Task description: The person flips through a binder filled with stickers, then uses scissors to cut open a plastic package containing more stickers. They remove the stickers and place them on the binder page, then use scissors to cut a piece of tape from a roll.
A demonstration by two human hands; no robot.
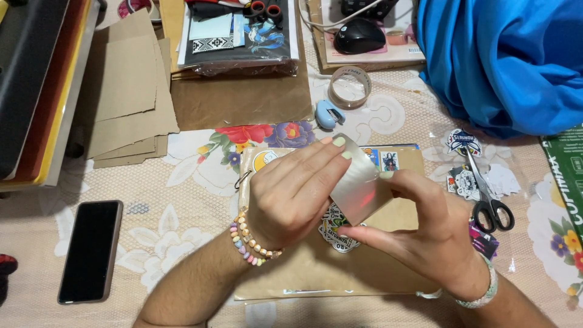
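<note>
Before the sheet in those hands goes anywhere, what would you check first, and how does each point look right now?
1. Both hands grip the glossy sheet: ok; left hand, right hand.
2. Sheet lifted off the brown envelope: ok.
3. Sheet flat: not ok, it curls.
4. Backing peeled: cannot tell.
5. Scissors away from the fingers: ok.
6. Phone away from the work: ok.

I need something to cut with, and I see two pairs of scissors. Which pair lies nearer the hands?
The black-handled scissors, lying just beyond the right hand on the stickers. The other pair, with red-ringed handles, sits far off at the table's top edge.
</note>
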